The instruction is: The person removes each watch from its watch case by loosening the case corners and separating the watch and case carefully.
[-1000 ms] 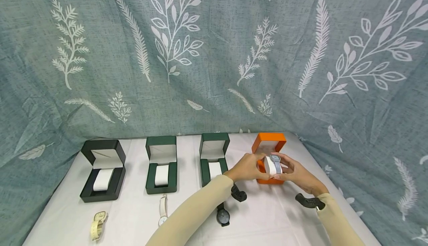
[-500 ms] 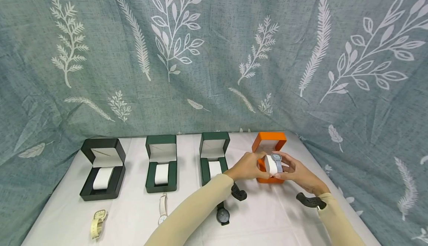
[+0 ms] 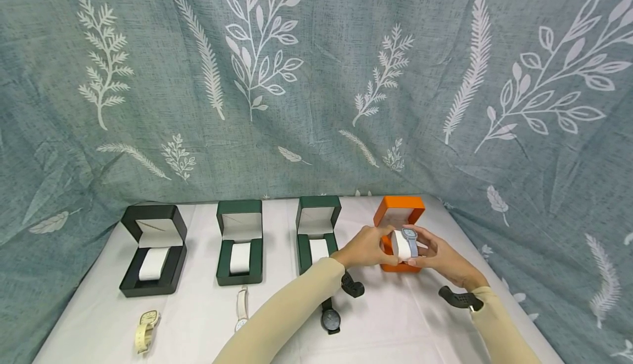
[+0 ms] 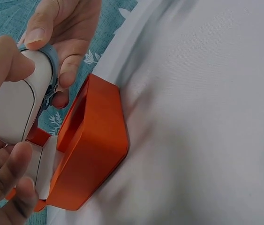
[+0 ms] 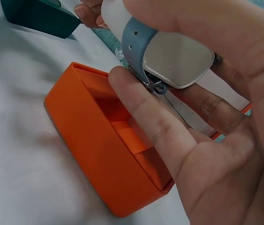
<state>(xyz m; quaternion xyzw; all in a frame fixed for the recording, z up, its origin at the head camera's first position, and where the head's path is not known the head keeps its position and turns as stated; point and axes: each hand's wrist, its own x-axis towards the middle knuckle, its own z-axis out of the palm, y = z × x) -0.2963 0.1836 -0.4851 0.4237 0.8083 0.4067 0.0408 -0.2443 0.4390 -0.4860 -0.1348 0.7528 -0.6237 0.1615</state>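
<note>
In the head view a white watch cushion [image 3: 400,246] is held above the open orange watch box [image 3: 395,268]. A wristwatch [image 3: 410,234] with a light blue strap sits around the cushion's right end. My left hand [image 3: 367,247] grips the cushion's left part between thumb and fingers. Thumb and fingers of my right hand [image 3: 442,255] hold the wristwatch at the right. In the left wrist view the right thumb presses on the blue strap [image 4: 52,58]. The right wrist view shows its buckle [image 5: 153,86] near the right fingers, with the box's hollow below.
To the left stand a black watch box [image 3: 153,281] and two green watch boxes [image 3: 239,280] [image 3: 303,259], all open with white cushions. A gold watch [image 3: 145,332], a watch with a pale strap [image 3: 242,306] and a black watch [image 3: 330,320] lie in front. A patterned curtain [image 3: 316,105] hangs behind.
The wristwatch and cushion have turned and shifted very slightly between my hands. Both hands keep nearly the same place over the orange box.
</note>
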